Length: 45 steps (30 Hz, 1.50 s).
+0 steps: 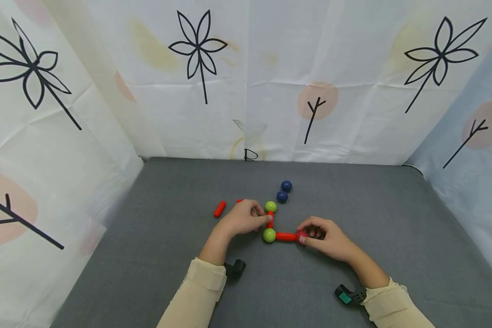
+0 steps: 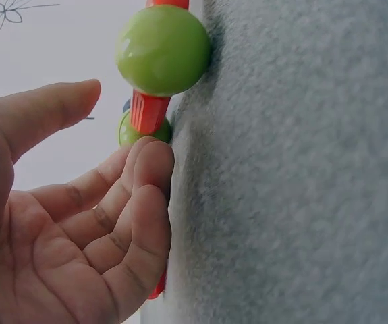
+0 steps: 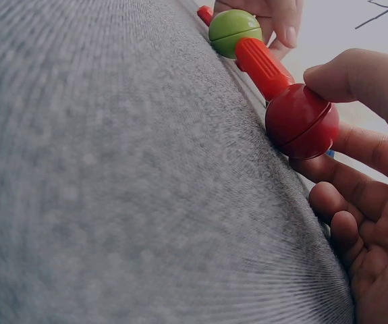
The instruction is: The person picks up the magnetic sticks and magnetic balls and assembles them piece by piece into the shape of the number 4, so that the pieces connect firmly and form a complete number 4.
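Note:
Two green balls (image 1: 269, 235) (image 1: 271, 207), red rods and a red ball (image 3: 303, 121) form an L on the grey table. One rod (image 1: 285, 237) links the corner green ball to the red ball; another rod (image 2: 149, 112) runs from the corner to the far green ball. My right hand (image 1: 325, 237) grips the red ball between its thumb and fingers. My left hand (image 1: 243, 217) is beside the far rod, thumb and loosely bent fingers spread apart with nothing between them in the left wrist view.
Two blue balls (image 1: 286, 186) (image 1: 282, 197) lie behind the L, slightly right of the far green ball. A loose red rod (image 1: 219, 209) lies left of my left hand, and the tip of another red rod (image 1: 239, 200) shows behind it. Patterned white cloth (image 1: 270, 91) surrounds the table.

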Each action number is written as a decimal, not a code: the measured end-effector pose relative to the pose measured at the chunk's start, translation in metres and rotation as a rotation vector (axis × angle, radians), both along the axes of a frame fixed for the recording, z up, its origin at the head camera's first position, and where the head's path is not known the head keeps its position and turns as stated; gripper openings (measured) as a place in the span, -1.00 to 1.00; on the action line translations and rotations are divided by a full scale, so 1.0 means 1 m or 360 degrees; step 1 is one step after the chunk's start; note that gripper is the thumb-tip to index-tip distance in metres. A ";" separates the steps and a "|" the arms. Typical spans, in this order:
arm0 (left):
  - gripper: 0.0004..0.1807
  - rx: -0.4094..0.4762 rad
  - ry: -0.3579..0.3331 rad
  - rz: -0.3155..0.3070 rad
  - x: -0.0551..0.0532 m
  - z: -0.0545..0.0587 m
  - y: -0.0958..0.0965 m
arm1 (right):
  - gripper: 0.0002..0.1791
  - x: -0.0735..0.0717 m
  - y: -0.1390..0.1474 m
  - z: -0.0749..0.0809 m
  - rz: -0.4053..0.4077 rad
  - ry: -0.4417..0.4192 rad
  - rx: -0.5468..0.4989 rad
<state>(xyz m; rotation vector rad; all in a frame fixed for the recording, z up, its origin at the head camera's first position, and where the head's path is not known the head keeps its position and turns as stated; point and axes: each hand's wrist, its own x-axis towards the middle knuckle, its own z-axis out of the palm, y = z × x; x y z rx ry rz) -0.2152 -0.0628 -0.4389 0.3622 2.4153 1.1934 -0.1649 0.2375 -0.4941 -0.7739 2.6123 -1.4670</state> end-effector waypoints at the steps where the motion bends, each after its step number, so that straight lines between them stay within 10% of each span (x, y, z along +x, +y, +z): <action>1: -0.68 0.0009 0.0010 0.0003 0.000 0.000 -0.001 | -0.81 0.000 0.000 0.000 0.0000 0.0001 0.0001; 25: -0.66 -0.0034 0.0254 0.0408 -0.005 0.003 -0.013 | -0.81 0.000 0.000 0.001 -0.0004 0.0000 0.0002; 45: -0.52 -0.0191 0.0217 0.0510 -0.005 -0.002 -0.013 | -0.81 0.000 0.000 0.001 0.0005 0.0016 -0.0003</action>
